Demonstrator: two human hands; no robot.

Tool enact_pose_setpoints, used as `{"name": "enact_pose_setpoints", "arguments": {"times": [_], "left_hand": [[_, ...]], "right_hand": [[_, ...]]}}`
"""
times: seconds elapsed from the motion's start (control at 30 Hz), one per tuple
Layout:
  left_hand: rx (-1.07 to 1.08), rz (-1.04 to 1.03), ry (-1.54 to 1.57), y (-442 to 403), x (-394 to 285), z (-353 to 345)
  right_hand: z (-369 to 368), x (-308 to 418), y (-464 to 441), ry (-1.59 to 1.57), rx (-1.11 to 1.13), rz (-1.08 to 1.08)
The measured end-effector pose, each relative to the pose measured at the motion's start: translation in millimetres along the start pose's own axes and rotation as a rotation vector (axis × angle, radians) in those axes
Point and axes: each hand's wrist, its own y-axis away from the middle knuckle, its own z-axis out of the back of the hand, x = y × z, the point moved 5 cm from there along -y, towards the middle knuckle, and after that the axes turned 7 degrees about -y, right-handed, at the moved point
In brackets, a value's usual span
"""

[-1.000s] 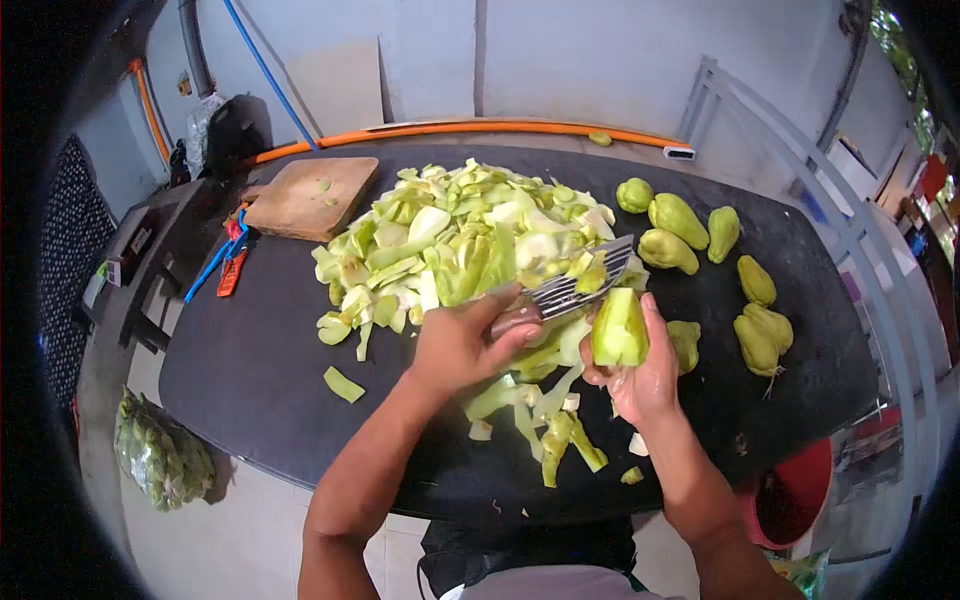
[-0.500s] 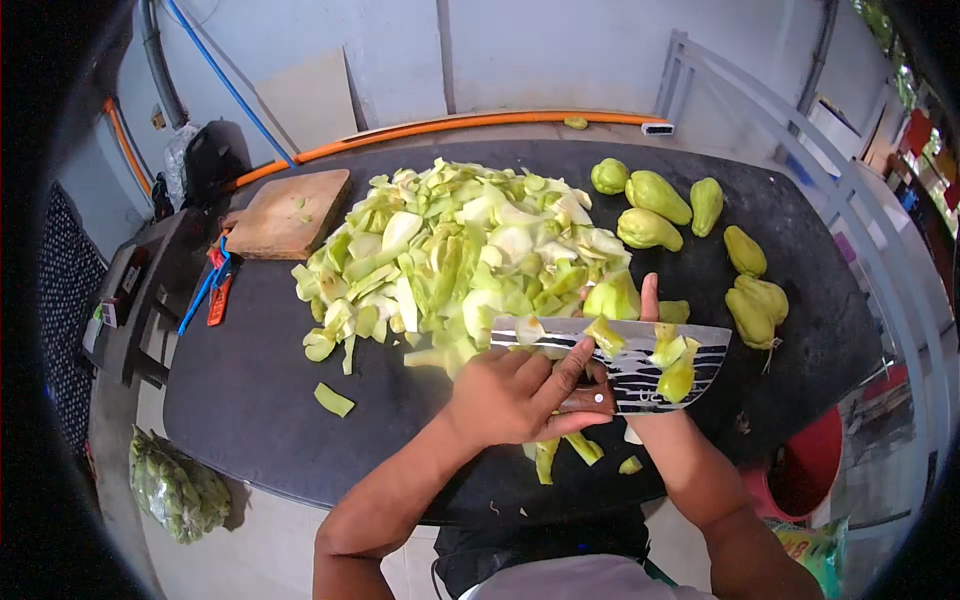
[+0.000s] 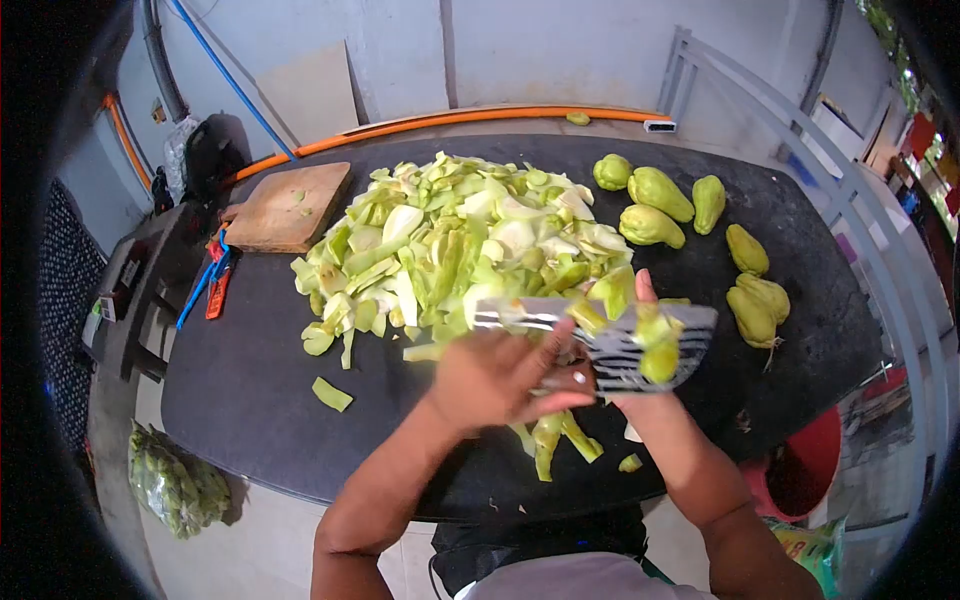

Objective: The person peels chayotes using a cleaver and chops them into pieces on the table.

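My left hand is closed round the dark handle of a wide knife, blurred by motion. Bits of green peel stick to its striped blade, which lies across in front of my right hand. Behind the blade, my right hand holds a partly peeled chayote; most of its fingers are hidden, with one fingertip pointing up. A large heap of cut green pieces lies just beyond both hands. Some peel strips rest on the black table below the knife.
Several whole chayotes lie at the right of the black table. A wooden board and an orange-handled tool are at the left. On the floor are a bag of greens and a red bucket.
The knife has swung from pointing up and away to lying flat across in front of my right hand, covering much of it. Since the last frame it has shifted slightly up and left.
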Motion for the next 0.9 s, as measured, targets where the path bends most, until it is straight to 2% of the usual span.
{"name": "enact_pose_setpoints", "arguments": {"times": [0.03,0.1,0.17,0.2,0.23,0.3,0.4,0.43,0.5,0.57,0.6,0.63,0.7,0.73,0.83,0.87,0.9], "left_hand": [[0.084,0.04,-0.025,5.5,10.9,0.0],[0.088,0.044,-0.015,6.0,13.3,4.2],[0.071,0.034,0.041,0.3,4.8,7.8],[0.06,0.034,0.07,-1.4,0.1,7.9],[0.062,0.02,0.079,-1.8,-2.5,6.2],[0.069,-0.006,0.1,-1.3,-6.6,2.8],[0.052,0.069,0.109,5.9,15.3,6.2],[0.071,0.09,0.114,7.9,21.9,7.6],[0.09,0.071,0.105,4.8,15.7,12.9],[0.093,0.033,0.145,-2.1,4.0,13.8],[0.069,0.017,0.159,-3.3,5.3,12.3],[0.059,0.119,0.192,3.0,17.7,4.8],[0.04,0.326,0.242,19.8,46.4,-6.8],[0.055,0.409,0.253,23.0,52.7,-6.3],[0.19,0.225,0.119,11.0,28.6,4.9],[0.165,0.159,0.128,8.6,16.8,2.3],[0.119,0.092,0.122,0.3,6.5,7.5]], "right_hand": [[10.5,1.4,-7.0,0.065,0.017,0.103],[2.4,1.6,-3.1,0.16,0.111,0.092],[-10.0,2.2,2.6,0.133,0.111,0.004],[-9.4,1.4,-1.1,0.003,0.169,-0.057],[-5.7,0.9,-2.6,0.078,0.144,0.009],[-10.8,-1.8,-0.7,0.073,0.205,-0.059],[1.1,0.2,-1.7,0.079,0.191,-0.05],[0.5,2.0,-0.9,0.185,0.135,0.028],[-1.9,-1.1,-0.8,0.1,0.208,-0.026],[14.8,2.1,-11.7,-0.04,0.432,-0.266],[8.7,-1.0,-6.8,0.05,0.228,-0.158],[3.3,-3.9,1.3,0.139,0.021,-0.053],[-5.4,6.7,6.1,0.418,0.345,-0.037],[-4.8,8.6,6.8,0.455,0.249,0.016],[9.3,5.8,-2.9,0.455,0.042,0.194],[16.4,5.8,-5.4,0.443,-0.018,0.257],[15.9,12.7,-9.5,0.476,0.019,0.264]]}}
